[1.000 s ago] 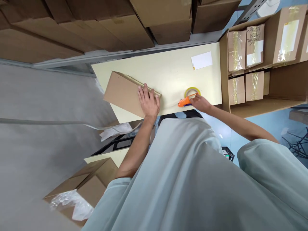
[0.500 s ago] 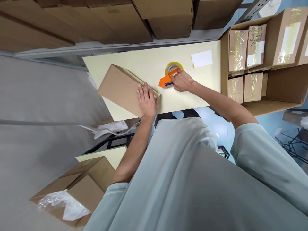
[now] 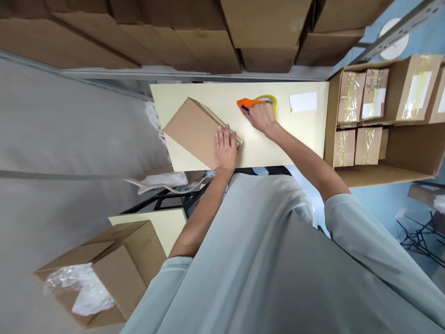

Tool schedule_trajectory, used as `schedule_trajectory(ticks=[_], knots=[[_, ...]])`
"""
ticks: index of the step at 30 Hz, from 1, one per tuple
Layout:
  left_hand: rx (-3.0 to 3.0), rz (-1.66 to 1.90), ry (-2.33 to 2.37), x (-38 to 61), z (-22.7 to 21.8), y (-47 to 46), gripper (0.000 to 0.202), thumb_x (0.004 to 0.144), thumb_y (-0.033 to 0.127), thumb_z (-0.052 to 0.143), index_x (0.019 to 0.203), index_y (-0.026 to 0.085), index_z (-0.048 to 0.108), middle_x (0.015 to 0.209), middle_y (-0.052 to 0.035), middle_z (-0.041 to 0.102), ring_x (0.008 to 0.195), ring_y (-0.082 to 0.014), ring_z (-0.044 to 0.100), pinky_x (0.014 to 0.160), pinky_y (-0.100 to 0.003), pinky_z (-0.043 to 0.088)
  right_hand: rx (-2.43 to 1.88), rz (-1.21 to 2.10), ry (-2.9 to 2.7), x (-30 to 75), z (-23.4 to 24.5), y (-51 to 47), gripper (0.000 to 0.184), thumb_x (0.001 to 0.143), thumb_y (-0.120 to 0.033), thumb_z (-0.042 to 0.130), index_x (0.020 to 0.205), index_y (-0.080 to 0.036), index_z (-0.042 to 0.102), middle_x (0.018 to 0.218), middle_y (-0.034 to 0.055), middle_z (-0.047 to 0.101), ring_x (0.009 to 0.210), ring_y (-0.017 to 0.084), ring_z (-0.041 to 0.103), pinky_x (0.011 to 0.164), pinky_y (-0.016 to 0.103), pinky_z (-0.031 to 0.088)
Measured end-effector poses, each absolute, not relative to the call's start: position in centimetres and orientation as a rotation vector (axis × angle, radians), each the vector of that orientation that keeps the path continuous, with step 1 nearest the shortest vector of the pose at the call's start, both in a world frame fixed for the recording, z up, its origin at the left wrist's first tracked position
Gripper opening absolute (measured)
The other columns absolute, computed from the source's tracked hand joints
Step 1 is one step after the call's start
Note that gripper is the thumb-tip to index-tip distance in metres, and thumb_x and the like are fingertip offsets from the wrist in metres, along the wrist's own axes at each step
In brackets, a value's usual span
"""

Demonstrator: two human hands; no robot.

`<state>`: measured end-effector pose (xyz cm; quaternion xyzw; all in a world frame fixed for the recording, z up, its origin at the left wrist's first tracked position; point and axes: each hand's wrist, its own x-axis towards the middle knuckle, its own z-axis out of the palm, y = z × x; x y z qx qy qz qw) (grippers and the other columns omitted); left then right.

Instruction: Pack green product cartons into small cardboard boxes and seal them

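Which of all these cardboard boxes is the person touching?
The plain cardboard box lying slanted on the cream tabletop, under the left hand; neither hand touches any other box.

The left hand (image 3: 226,148) rests on a cardboard box (image 3: 196,132) on the pale table (image 3: 306,127), while the right hand (image 3: 261,117) grips an orange tape dispenser (image 3: 246,102) with a yellow roll (image 3: 275,102), near a white label (image 3: 303,101).

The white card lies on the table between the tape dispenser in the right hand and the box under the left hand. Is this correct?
Not between them: the head view shows the white card on the table to the right of the tape dispenser in the right hand, on the side away from the box.
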<state>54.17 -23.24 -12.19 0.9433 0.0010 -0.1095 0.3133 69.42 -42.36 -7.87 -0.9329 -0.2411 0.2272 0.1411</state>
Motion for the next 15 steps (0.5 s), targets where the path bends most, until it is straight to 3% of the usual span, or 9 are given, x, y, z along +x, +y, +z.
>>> schedule_trajectory(ticks=[5, 9, 12, 15], knots=[[2.472, -0.166, -0.061, 54.0, -11.6, -23.3, 0.059, 0.102, 0.032, 0.072, 0.158, 0.013, 0.066, 0.187, -0.0275, 0.045, 0.184, -0.0445, 0.023, 0.151, -0.073, 0.016, -2.829, 0.552, -0.557, 71.5, -2.2, -43.5, 0.061, 0.123, -0.054, 0.056, 0.127, 0.002, 0.077, 0.132, 0.0337, 0.081, 0.132, 0.047, 0.078, 0.123, 0.056, 0.056], [2.404, 0.132, 0.054, 56.8, -8.8, -25.0, 0.066, 0.103, 0.045, 0.074, 0.16, 0.014, 0.062, 0.174, -0.032, 0.059, 0.175, -0.0476, 0.044, 0.144, -0.074, 0.035, -2.856, 0.515, -0.477, 71.9, 4.2, -43.8, 0.069, 0.118, -0.07, 0.06, 0.131, -0.005, 0.078, 0.136, 0.0327, 0.082, 0.131, 0.045, 0.08, 0.115, 0.047, 0.062], [2.346, 0.458, 0.024, 62.9, -3.8, -26.5, 0.066, 0.106, 0.042, 0.066, 0.167, 0.018, 0.056, 0.177, -0.0286, 0.057, 0.174, -0.0425, 0.048, 0.144, -0.069, 0.037, -2.861, 0.379, -0.427, 74.2, 9.0, -42.3, 0.069, 0.119, -0.07, 0.055, 0.144, -0.008, 0.072, 0.132, 0.0295, 0.085, 0.129, 0.045, 0.082, 0.105, 0.048, 0.066], [2.297, 0.712, -0.017, 70.4, 3.3, -26.7, 0.073, 0.103, 0.034, 0.065, 0.173, 0.017, 0.052, 0.179, -0.0267, 0.055, 0.173, -0.0402, 0.048, 0.145, -0.064, 0.037, -2.818, 0.167, -0.467, 78.0, 14.5, -40.1, 0.063, 0.118, -0.058, 0.055, 0.156, -0.009, 0.064, 0.131, 0.0273, 0.086, 0.124, 0.045, 0.084, 0.1, 0.049, 0.068]])
